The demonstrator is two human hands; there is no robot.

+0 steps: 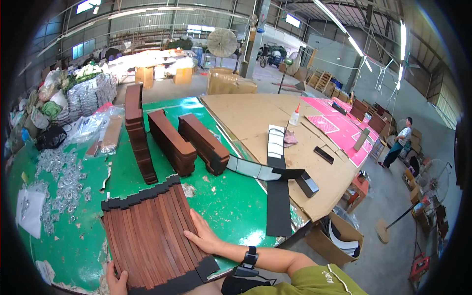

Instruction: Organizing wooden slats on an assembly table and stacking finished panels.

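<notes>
A fanned stack of long brown strips (152,231) with black ends lies at the near edge of the green tabletop, in front of me. My left hand (117,279) grips its near left edge, thumb uppermost; the lower fingers are partly hidden. On the opposite edge, my right hand (202,233) holds the stack with the thumb over the strips and the fingers along the side. A dark watch-like band (250,257) is on my right wrist. Just beyond the strips stand three brown bundles: a tall one (137,132), a middle one (169,142) and a right one (202,142).
Clear plastic pieces (61,182) are scattered at the left. Black strips with pale panels (253,169) cross toward the cardboard-covered table (236,110), where a red-tipped bottle (295,115) stands. An open carton (314,241) sits below at right. A person (398,142) stands farther off.
</notes>
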